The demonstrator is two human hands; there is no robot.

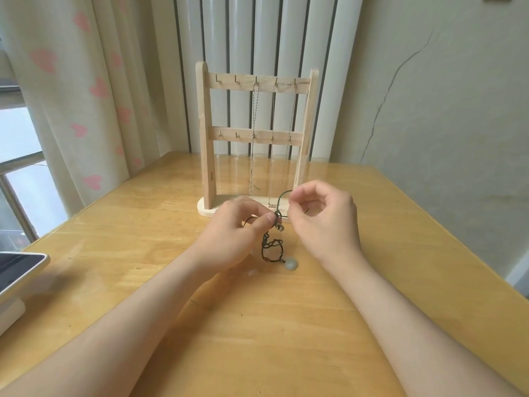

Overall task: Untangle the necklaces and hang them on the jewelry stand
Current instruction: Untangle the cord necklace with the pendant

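Left hand pinches the knotted part of the dark cord necklace between thumb and forefinger. It looks like an anchor, so the knot can't slide.

Right hand pinches a loose loop of the same cord, lifted up and away from the knot, probably to draw slack out. Other fingers are curled and hold nothing else.

The rest of the cord hangs in a tangle below the left thumb. The pale pendant rests on the bench, so its weight is off the knot.

All this is just in front of the stand, which sits mid-way along the far edge, a short lift to the hooks. Two thin chains already hang from the top rail's right-hand hooks; the two left hooks are free.

My read: this cord is the last necklace to do, and it isn't untangled yet.
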